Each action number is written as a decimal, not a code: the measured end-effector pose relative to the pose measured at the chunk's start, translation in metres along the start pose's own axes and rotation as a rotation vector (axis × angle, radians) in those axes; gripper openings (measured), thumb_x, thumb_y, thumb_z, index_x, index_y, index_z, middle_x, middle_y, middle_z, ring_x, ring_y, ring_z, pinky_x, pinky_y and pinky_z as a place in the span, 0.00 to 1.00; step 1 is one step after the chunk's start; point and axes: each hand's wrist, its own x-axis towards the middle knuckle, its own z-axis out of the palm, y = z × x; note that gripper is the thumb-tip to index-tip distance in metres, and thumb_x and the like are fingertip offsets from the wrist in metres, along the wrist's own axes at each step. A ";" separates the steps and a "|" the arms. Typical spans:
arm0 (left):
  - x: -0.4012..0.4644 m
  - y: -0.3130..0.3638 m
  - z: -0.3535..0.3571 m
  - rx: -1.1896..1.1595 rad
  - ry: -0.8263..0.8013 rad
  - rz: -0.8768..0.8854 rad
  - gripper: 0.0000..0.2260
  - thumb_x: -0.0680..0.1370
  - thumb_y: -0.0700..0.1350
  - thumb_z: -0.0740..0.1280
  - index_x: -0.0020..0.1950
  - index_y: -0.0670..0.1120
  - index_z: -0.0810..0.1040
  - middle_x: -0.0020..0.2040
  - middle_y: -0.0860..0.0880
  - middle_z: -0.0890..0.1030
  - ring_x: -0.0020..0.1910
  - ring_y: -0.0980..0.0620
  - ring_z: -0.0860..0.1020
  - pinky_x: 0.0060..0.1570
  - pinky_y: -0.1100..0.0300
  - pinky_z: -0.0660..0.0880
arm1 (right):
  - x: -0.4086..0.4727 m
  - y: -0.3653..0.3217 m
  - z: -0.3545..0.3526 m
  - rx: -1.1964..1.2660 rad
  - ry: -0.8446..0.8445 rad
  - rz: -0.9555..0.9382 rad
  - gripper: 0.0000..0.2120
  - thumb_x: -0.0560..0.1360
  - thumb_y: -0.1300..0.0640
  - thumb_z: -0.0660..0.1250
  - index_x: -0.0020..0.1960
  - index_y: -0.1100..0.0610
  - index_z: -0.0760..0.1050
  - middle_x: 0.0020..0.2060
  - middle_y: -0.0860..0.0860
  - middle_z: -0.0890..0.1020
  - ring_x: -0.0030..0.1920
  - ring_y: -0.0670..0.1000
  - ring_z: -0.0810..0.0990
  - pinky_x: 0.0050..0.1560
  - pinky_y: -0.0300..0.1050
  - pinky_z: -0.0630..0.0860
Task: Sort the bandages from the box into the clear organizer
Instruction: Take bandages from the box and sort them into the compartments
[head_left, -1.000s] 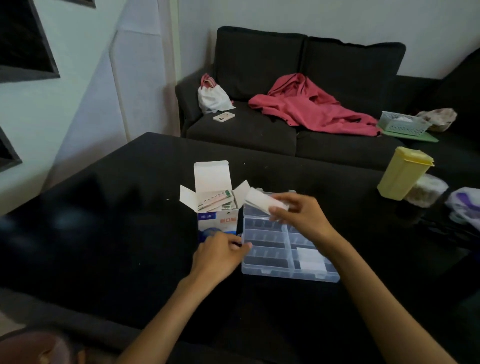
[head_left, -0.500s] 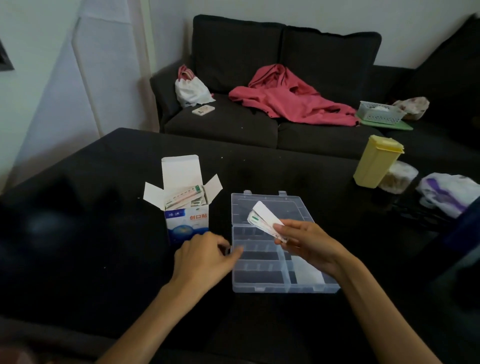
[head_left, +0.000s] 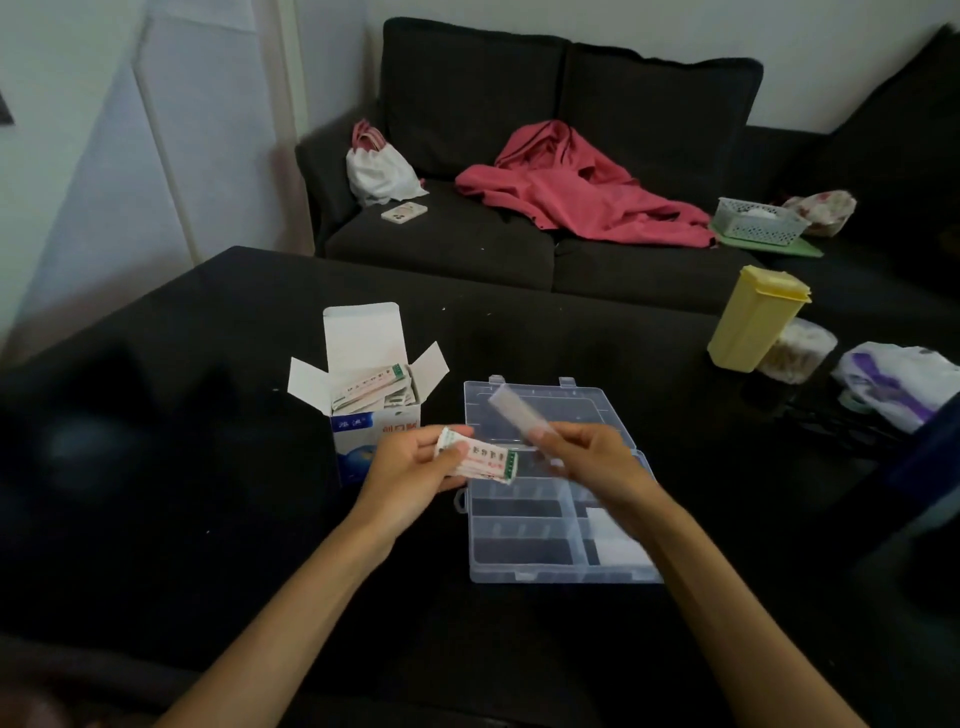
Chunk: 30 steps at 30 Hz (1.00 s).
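An open white and blue bandage box (head_left: 371, 410) stands on the black table (head_left: 208, 467), with wrapped bandages showing inside. To its right lies the clear organizer (head_left: 550, 519), lid open and flat behind it. White bandages lie in its right compartment (head_left: 613, 540). My left hand (head_left: 410, 467) holds a small stack of bandages (head_left: 480, 460) above the organizer's left edge. My right hand (head_left: 592, 460) pinches a single bandage (head_left: 519, 410), blurred and pointing up and left, over the organizer.
A yellow lidded container (head_left: 753, 317) and a round jar (head_left: 797, 351) stand at the table's right. A white and purple bag (head_left: 898, 379) lies at the far right. Behind the table is a dark sofa (head_left: 519, 156) with a red garment, a pouch, a phone and a basket.
The stack of bandages has passed from my right hand into my left hand, which has lifted off the table. My right hand now holds one bandage, moving over the organizer.
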 end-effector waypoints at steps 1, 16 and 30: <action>0.002 -0.002 -0.002 0.064 0.045 0.048 0.10 0.78 0.39 0.64 0.58 0.48 0.79 0.48 0.50 0.83 0.45 0.59 0.82 0.42 0.67 0.79 | 0.005 -0.001 -0.006 -0.104 0.073 -0.049 0.09 0.76 0.57 0.64 0.55 0.58 0.78 0.48 0.52 0.81 0.46 0.48 0.79 0.44 0.38 0.77; 0.007 -0.008 -0.007 0.168 0.368 0.324 0.13 0.77 0.43 0.66 0.61 0.51 0.78 0.59 0.51 0.80 0.62 0.53 0.76 0.58 0.51 0.77 | 0.057 -0.007 0.007 -0.806 -0.118 -0.231 0.02 0.73 0.59 0.70 0.45 0.57 0.78 0.52 0.53 0.80 0.52 0.50 0.78 0.50 0.40 0.74; 0.005 -0.006 -0.011 0.079 0.331 0.269 0.12 0.77 0.41 0.66 0.59 0.51 0.78 0.60 0.50 0.79 0.60 0.51 0.77 0.50 0.55 0.80 | 0.040 0.011 0.011 -0.594 -0.189 -0.180 0.05 0.72 0.57 0.70 0.48 0.55 0.80 0.49 0.52 0.82 0.46 0.47 0.79 0.43 0.35 0.76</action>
